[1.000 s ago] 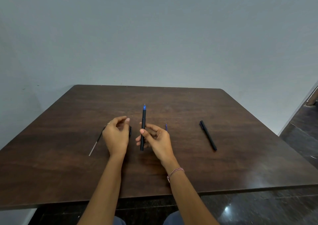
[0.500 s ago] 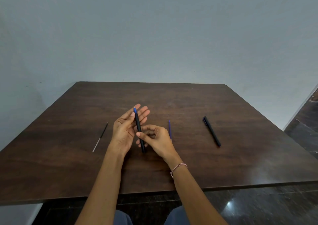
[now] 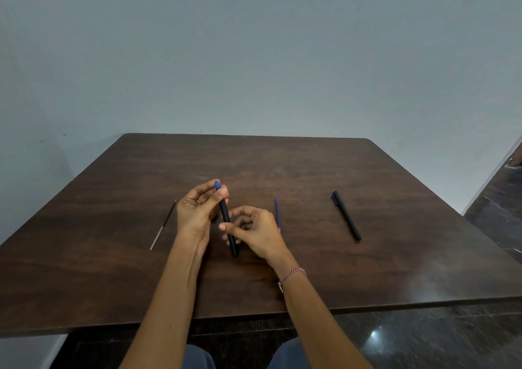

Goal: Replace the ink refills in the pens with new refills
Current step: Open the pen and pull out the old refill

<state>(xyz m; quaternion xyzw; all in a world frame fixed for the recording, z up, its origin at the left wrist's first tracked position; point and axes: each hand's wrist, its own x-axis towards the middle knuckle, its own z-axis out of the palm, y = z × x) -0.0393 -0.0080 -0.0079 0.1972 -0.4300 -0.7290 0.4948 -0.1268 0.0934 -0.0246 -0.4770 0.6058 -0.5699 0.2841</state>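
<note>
A black pen point(image 3: 226, 216) with a blue tip is held tilted above the middle of the dark wooden table point(image 3: 395, 255). My left hand point(image 3: 197, 213) pinches its blue upper end between thumb and fingers. My right hand point(image 3: 254, 231) grips the lower part of the barrel. A thin blue refill point(image 3: 277, 213) lies on the table just right of my right hand. A thin refill, dark at its far end and pale at its near end point(image 3: 163, 225), lies left of my left hand. A second black capped pen point(image 3: 346, 215) lies further right.
The table's front edge point(image 3: 254, 316) runs close to my lap. A plain grey wall stands behind the table. A dark glossy floor point(image 3: 423, 337) shows at the right and below the table.
My left hand left the table, came to the pen and closed on its blue upper end. The pen tilted left. The camera view shifted slightly.
</note>
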